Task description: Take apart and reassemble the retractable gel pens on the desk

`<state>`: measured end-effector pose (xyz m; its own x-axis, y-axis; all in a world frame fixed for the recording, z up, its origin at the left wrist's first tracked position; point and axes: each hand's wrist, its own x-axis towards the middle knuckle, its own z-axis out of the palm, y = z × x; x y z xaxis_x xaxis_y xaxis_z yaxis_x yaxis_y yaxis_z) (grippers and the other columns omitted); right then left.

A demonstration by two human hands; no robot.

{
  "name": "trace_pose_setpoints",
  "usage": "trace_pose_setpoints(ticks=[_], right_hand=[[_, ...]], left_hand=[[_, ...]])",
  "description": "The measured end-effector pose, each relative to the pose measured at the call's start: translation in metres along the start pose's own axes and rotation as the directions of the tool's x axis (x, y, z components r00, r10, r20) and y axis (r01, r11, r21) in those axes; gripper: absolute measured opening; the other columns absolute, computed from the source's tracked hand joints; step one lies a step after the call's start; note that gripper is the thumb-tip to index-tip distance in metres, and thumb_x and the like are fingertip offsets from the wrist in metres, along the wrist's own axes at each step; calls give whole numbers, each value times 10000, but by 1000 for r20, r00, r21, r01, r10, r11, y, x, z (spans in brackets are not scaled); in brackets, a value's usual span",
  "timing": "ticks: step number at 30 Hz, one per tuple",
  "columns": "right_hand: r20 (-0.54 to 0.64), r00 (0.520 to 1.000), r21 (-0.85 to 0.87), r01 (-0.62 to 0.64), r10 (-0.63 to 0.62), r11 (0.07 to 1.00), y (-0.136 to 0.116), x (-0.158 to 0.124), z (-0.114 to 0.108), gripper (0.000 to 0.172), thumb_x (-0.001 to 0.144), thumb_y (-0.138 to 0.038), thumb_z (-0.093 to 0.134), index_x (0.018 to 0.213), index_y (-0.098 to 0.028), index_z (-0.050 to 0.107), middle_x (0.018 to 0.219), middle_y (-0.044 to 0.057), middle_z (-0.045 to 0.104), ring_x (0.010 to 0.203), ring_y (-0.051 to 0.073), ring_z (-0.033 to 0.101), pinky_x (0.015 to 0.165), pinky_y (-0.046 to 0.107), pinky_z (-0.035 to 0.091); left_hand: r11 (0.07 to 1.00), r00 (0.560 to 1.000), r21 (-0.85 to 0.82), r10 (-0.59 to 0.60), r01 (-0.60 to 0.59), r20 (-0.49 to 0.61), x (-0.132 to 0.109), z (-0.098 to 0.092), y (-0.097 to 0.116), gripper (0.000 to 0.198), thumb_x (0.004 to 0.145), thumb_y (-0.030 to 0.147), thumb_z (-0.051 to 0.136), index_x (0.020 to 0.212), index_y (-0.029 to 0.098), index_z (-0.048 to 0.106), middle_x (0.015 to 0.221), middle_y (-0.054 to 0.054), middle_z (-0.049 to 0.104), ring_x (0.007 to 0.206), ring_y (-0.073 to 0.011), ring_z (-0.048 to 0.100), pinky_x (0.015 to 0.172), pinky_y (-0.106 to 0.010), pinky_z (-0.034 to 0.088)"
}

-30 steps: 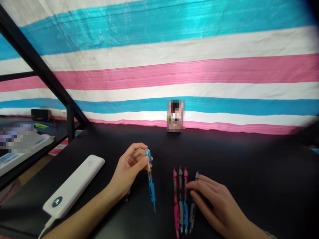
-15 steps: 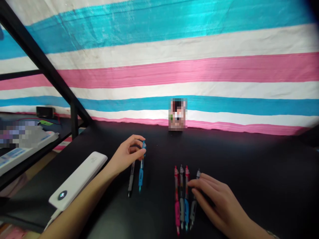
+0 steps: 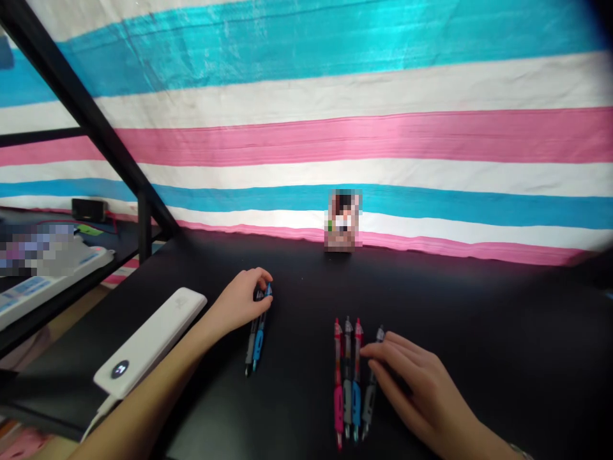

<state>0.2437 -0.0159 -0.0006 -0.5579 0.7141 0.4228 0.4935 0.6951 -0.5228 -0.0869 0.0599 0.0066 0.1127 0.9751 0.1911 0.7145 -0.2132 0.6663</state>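
My left hand (image 3: 242, 299) curls over the top ends of a blue pen (image 3: 258, 337) and a grey pen (image 3: 249, 348), which lie side by side on the black table (image 3: 469, 319). The fingers pinch the blue pen's top. To the right, several pens (image 3: 348, 383) in pink, grey and blue lie in a neat row. My right hand (image 3: 421, 390) rests flat beside that row, fingers stretched out, the fingertips touching the rightmost grey pen (image 3: 371, 390).
A white power bank (image 3: 153, 338) with a cable lies at the table's left edge. A small blurred card (image 3: 341, 220) stands against the striped cloth backdrop. A black metal frame (image 3: 86, 115) slants at left, with a lower shelf of items beyond.
My left hand has lowered the blue pen from mid-air onto the table beside the grey pen and brought it close alongside. My right hand has stayed put.
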Motion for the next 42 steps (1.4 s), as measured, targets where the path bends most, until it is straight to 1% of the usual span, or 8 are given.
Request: trace_pose_setpoints(ticks=[6,9,13,15,26,32,39,42], right_hand=[[-52,998,11,32,-31,999,-4,1,-2,210,960,-73,474,1070,-189,609,770,40,641,669,184,586,585,296,473],[-143,988,20,57,-54,998,-4,0,-3,239,938,-47,478,1093,-183,599,745,30,608,650,178,552,572,295,450],[-237,971,41,48,-37,998,-2,-4,-6,247,925,-39,491,1101,-176,596,751,29,581,650,177,531,574,300,444],[-260,965,50,44,-30,998,-2,-4,-7,253,921,-33,495,1104,-177,595,753,29,576,657,179,524,575,303,439],[-121,993,44,15,-10,999,-9,1,-10,163,967,-121,472,1057,-167,600,755,39,592,705,195,496,619,319,418],[120,991,-135,78,-61,988,-11,4,-5,338,1061,-324,380,868,-168,609,739,62,628,725,216,498,652,337,417],[37,996,-266,93,-86,960,-1,-1,8,317,1073,-240,378,811,-184,548,669,26,594,668,197,476,570,315,314],[50,992,-292,127,-118,948,-1,-3,10,303,1038,-109,343,832,-175,556,667,28,584,670,200,465,580,323,314]], left_hand=[[990,988,55,136,-133,-66,-8,15,9,279,720,157,687,986,226,733,934,-94,677,913,-347,598,848,-441,447],[956,956,36,290,-291,37,-22,33,32,347,821,132,627,1138,250,700,1167,-96,696,1098,-334,577,982,-467,430],[753,674,-78,626,-654,393,-45,56,53,515,930,45,508,1380,288,570,1358,-99,665,1290,-316,529,1069,-476,392],[722,626,-136,664,-678,409,-51,63,56,496,956,55,517,1387,296,566,1301,-101,705,1261,-312,565,1078,-483,383],[693,619,-82,686,-716,383,-45,53,53,426,964,62,488,1287,277,663,1129,-127,751,1097,-303,643,1083,-500,362],[701,697,21,706,-713,126,-57,50,49,519,932,80,556,1389,320,608,948,-111,774,808,-278,682,741,-386,482],[629,637,102,766,-771,85,-63,62,62,207,999,120,469,1121,125,636,730,-72,727,530,-194,655,475,-269,452],[758,727,-54,642,-651,243,-64,63,66,247,1042,155,344,1049,166,591,704,-24,680,507,-170,639,466,-256,440]])
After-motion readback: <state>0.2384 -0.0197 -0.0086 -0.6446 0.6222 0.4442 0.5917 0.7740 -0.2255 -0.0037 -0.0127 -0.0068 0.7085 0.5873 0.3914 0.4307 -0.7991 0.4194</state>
